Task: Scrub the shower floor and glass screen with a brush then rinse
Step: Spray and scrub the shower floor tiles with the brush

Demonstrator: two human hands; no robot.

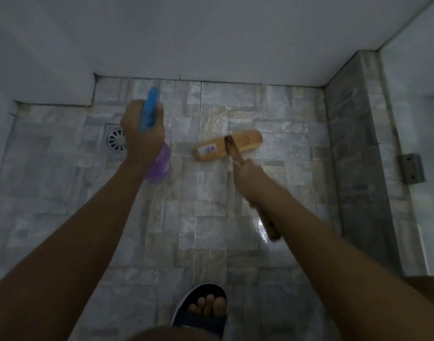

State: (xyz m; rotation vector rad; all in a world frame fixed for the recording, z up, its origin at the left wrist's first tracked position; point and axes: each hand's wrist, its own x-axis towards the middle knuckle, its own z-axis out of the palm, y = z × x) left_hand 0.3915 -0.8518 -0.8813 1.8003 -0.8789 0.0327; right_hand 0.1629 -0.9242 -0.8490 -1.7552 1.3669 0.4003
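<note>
Grey stone-look tiles cover the shower floor (211, 217), wet and glinting in places. At the left a round metal drain (115, 140) is set into it, partly behind the left hand (140, 134). That hand's fingers are curled tight round the neck of a spray bottle (149, 112) (blue trigger head pointing away toward the wall, purple body below the wrist). Right of it, the brush (229, 144) rests its wooden head on the tiles near the middle of the floor. Its long axis runs left to right, the right end a little nearer the wall. Its handle (272, 230) slants back toward the person, gripped in the closed fist of the right hand (251, 179) just behind the head. Farthest right stands the glass screen (413, 94) with a metal hinge (411, 168).
</note>
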